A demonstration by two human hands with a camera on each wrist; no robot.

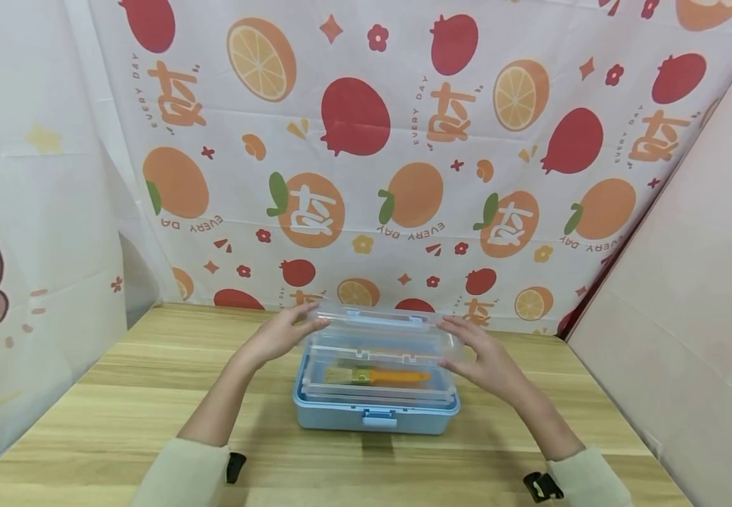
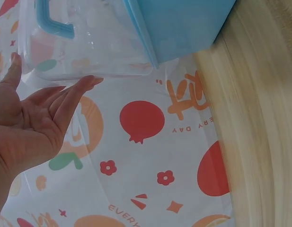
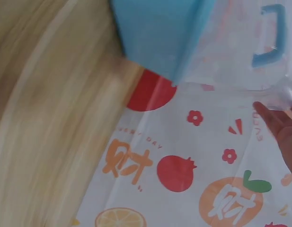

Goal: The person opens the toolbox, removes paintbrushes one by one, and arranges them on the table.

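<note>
A light blue storage box (image 1: 334,419) sits on the wooden table with its clear lid (image 1: 378,320) raised at the back. Inside, a brush (image 1: 397,377) with an orange handle and pale bristles lies in a clear tray. My left hand (image 1: 280,336) holds the lid's left side, thumb toward the front and fingers behind. On the opposite side, my right hand (image 1: 495,362) holds the lid the same way. Both wrist views show the lid's blue handle (image 2: 53,27). Part of the right hand is cut off in the right wrist view.
Behind the box hangs a white cloth (image 1: 366,260) printed with fruit. Pale cloth walls (image 1: 689,296) flank the table (image 1: 169,366) on both sides. A blue latch (image 1: 380,420) is on the box front.
</note>
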